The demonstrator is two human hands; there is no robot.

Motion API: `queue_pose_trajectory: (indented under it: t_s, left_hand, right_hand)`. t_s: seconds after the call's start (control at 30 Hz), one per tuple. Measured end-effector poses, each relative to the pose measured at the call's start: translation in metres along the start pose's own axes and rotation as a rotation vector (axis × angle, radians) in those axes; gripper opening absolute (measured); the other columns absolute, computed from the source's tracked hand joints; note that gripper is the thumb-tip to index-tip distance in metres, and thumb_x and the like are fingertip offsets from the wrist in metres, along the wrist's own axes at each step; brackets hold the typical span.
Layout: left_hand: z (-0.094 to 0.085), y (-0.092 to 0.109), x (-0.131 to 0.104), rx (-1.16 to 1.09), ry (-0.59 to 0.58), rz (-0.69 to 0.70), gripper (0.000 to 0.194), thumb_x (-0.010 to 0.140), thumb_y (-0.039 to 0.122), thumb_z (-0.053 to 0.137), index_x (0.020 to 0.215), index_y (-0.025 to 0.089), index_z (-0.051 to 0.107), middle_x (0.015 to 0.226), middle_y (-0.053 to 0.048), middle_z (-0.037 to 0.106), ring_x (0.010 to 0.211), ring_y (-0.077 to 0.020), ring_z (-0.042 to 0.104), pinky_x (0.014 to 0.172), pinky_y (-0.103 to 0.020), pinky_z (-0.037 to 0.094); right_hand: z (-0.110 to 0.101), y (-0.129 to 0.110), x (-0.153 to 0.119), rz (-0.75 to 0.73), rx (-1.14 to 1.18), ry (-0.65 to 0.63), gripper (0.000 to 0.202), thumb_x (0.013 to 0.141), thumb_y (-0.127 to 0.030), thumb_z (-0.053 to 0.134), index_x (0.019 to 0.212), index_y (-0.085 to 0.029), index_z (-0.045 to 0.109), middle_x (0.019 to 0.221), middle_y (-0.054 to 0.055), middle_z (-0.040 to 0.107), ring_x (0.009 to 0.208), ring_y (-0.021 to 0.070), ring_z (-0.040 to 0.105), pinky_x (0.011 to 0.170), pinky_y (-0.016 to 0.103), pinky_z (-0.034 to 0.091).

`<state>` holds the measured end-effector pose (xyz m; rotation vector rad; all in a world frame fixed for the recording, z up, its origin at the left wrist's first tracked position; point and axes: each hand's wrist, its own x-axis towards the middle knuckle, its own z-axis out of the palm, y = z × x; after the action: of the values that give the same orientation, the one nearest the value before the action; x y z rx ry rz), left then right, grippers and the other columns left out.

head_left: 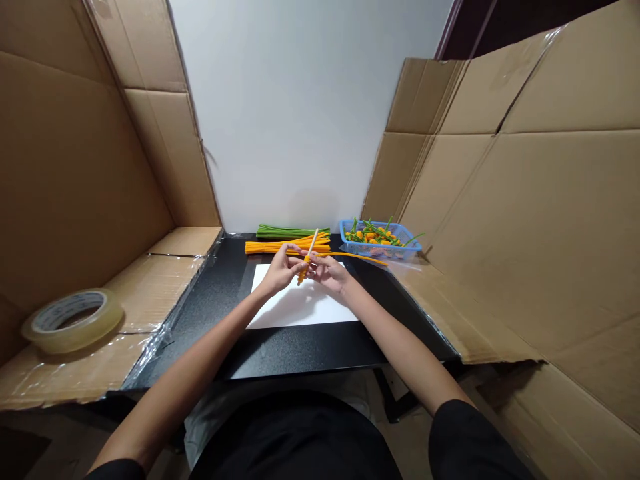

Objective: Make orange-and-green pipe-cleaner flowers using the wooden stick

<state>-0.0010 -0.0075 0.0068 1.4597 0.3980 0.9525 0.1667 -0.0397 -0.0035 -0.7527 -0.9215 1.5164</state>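
Observation:
Above a white sheet [295, 310], my left hand [280, 270] has its fingers closed on a pale thin stick [313, 241]. The stick is tilted, its pale upper end pointing up and to the right. Orange fuzzy stem is wound round its lower part. My right hand [329, 272] pinches the orange stem [357, 255] beside the stick; its loose end stretches out to the right. Some fingertips of both hands overlap around the stick, so their exact contact is partly hidden.
Bundles of orange stems [260, 247] and green stems [280, 232] lie at the back of the black table [280, 353]. A blue basket [407, 252] at back right holds orange and green pieces. Clear tape [107, 317] rests on cardboard at left. Cardboard walls [540, 220] flank the table.

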Motion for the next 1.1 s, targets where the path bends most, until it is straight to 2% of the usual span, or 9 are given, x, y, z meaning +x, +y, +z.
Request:
queue_pose_trajectory:
  t_s: [0.1,0.23,0.3,0.43,0.5,0.6,0.77,0.93,1.1]
  left_hand:
    - [-0.004,0.007,0.0,-0.05,-0.103,-0.067,0.064,0.066,0.043,0.085,0.106,0.019,0.041,0.072,-0.004,0.073,0.062,-0.0191,0.07,0.064,-0.031,0.054]
    - [-0.003,0.01,-0.003,0.023,-0.116,-0.095,0.061,0.07,0.045,0.082,0.11,0.018,0.045,0.077,-0.005,0.072,0.066,-0.0199,0.07,0.065,-0.032,0.054]
    - [0.0,0.008,-0.005,0.216,-0.075,-0.008,0.053,0.073,0.045,0.078,0.108,0.019,0.049,0.081,-0.005,0.072,0.071,-0.0201,0.069,0.063,-0.029,0.052]
    - [0.004,0.0,-0.009,0.694,0.091,0.267,0.034,0.077,0.035,0.077,0.103,0.021,0.059,0.087,-0.005,0.072,0.076,-0.0189,0.067,0.063,-0.024,0.046]
    - [0.005,-0.003,-0.01,0.81,0.175,0.313,0.026,0.08,0.031,0.074,0.102,0.022,0.061,0.081,-0.003,0.072,0.071,-0.0182,0.067,0.063,-0.024,0.044]
    - [0.005,-0.005,-0.01,0.861,0.258,0.288,0.024,0.086,0.027,0.067,0.108,0.022,0.06,0.076,-0.002,0.073,0.067,-0.0185,0.068,0.061,-0.023,0.043]
    - [0.004,-0.007,-0.009,0.71,0.257,0.218,0.032,0.086,0.031,0.067,0.114,0.02,0.055,0.073,-0.003,0.074,0.066,-0.0205,0.071,0.059,-0.024,0.048]
    - [0.005,-0.009,-0.003,0.26,0.241,0.047,0.051,0.074,0.044,0.078,0.109,0.019,0.049,0.072,-0.003,0.073,0.059,-0.0193,0.07,0.058,-0.028,0.055]
    - [0.007,0.005,-0.002,-0.066,0.072,-0.107,0.068,0.064,0.043,0.086,0.111,0.017,0.045,0.065,-0.001,0.07,0.051,-0.0162,0.065,0.053,-0.025,0.051]
  right_hand:
    - [0.001,-0.003,-0.002,0.01,-0.027,-0.055,0.031,0.063,-0.033,0.088,0.086,-0.017,0.075,0.069,0.0,0.065,0.063,0.0137,0.054,0.067,0.033,0.046]
    - [0.001,-0.003,-0.001,-0.025,-0.057,-0.051,0.033,0.059,-0.034,0.091,0.081,-0.016,0.075,0.068,0.0,0.064,0.059,0.0127,0.051,0.063,0.033,0.044]
    - [0.0,-0.001,0.0,-0.047,-0.061,-0.01,0.031,0.056,-0.031,0.092,0.077,-0.017,0.074,0.067,-0.001,0.064,0.06,0.0122,0.051,0.063,0.031,0.043]
    - [-0.001,0.003,0.003,-0.079,-0.054,0.077,0.026,0.053,-0.023,0.092,0.066,-0.02,0.07,0.068,-0.003,0.065,0.068,0.0119,0.055,0.065,0.027,0.04]
    - [0.0,0.004,0.003,-0.079,-0.048,0.102,0.025,0.054,-0.021,0.091,0.065,-0.02,0.069,0.068,-0.003,0.065,0.068,0.0112,0.054,0.064,0.026,0.039]
    - [0.004,0.005,0.003,-0.08,-0.022,0.134,0.023,0.058,-0.024,0.089,0.074,-0.021,0.073,0.074,-0.003,0.068,0.071,0.0107,0.054,0.061,0.024,0.036]
    - [0.007,0.006,0.003,-0.064,0.028,0.151,0.022,0.064,-0.028,0.084,0.083,-0.02,0.076,0.084,0.001,0.072,0.076,0.0126,0.058,0.062,0.026,0.036]
    - [0.006,0.006,0.004,-0.05,0.063,0.109,0.019,0.068,-0.026,0.081,0.083,-0.018,0.074,0.078,0.0,0.071,0.074,0.0133,0.059,0.068,0.028,0.041]
    - [0.007,0.003,0.001,-0.027,0.085,-0.003,0.019,0.069,-0.029,0.08,0.08,-0.019,0.069,0.069,-0.002,0.065,0.059,0.0122,0.052,0.061,0.03,0.046]
